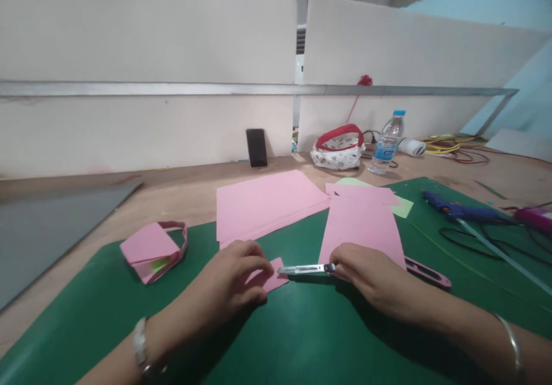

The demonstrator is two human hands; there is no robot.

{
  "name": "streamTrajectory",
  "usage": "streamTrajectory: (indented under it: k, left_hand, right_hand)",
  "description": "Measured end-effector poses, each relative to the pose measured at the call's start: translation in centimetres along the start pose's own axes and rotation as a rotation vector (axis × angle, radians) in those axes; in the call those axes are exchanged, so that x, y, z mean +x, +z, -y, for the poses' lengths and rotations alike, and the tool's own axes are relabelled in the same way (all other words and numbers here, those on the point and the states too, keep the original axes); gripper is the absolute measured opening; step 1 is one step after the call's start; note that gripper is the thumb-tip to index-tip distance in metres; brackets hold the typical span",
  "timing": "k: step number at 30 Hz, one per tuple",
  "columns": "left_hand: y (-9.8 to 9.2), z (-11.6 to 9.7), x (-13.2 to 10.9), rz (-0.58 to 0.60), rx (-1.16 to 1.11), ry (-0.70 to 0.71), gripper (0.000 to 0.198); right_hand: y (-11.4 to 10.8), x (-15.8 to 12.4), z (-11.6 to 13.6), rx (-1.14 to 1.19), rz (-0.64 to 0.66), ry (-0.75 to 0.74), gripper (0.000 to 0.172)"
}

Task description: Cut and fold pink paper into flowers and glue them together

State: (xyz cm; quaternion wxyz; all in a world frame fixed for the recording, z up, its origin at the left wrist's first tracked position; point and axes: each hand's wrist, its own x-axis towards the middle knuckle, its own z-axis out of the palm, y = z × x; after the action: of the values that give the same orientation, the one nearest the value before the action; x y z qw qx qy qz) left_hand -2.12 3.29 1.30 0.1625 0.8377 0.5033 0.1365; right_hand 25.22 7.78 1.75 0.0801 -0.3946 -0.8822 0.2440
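evidently, a small pink piece point(277, 281) is being pinched by the left hand point(239, 276), its fingers drawn narrow on the paper. by the right hand point(366, 273) a silver cutter point(307, 269) is gripped, the fingers closed around its rear end, and its tip is pointed toward nine o'clock, at the small pink piece; whether the paper is touched or only overhung by it cannot be told. the piece is held low over the green mat point(310, 339), at about nine o'clock from the right hand. a pink slotted handle point(429, 273) is seen at three o'clock from that hand; whether it is joined to the cutter is hidden.

the step in hand is judged to be close work, with the tool being brought to the edge of the small piece. for the next move, a firm left hold and a light, controlled tip seem to be called for, with the left fingers kept clear of the metal.

a large pink sheet point(362, 224) is partly covered by the right hand and spread toward twelve o'clock from it, while pink sheets point(271, 204) are laid at twelve o'clock from the small piece. at nine o'clock from the left hand a folded pink form point(149, 244) with a looped strip is placed; at two o'clock from the right hand, a blue glue gun point(452, 208) is laid
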Motion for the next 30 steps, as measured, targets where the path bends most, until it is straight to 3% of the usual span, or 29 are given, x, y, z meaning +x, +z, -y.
streamTrajectory:
  k: [8, 15, 19, 23, 26, 30]
  left_hand:
    - [0.2, 0.1, 0.1, 0.002, 0.002, -0.094, 0.022]
    - [0.1, -0.1, -0.1, 0.016, -0.040, -0.124, 0.015]
    - [0.7, -0.1, 0.0, -0.002, -0.020, -0.109, 0.012]
    - [1.9, 0.3, -0.1, -0.072, 0.109, -0.035, 0.029]
    - [2.6, 0.7, -0.3, -0.054, 0.161, 0.022, 0.039]
    - [2.8, 0.6, -0.2, -0.073, 0.102, 0.030, 0.035]
  right_hand:
    - [1.2, 0.5, -0.5, -0.078, 0.014, -0.113, 0.028]
    - [2.0, 0.7, -0.9, -0.207, -0.087, -0.171, 0.029]
    - [2.6, 0.7, -1.4, -0.160, -0.134, -0.234, 0.031]
    - [3.2, 0.6, -1.4, -0.083, -0.130, -0.190, 0.031]
    - [3.6, 0.6, -1.2, -0.054, -0.145, -0.175, 0.032]
    - [3.9, 0.6, -1.1, -0.006, -0.129, -0.133, 0.031]
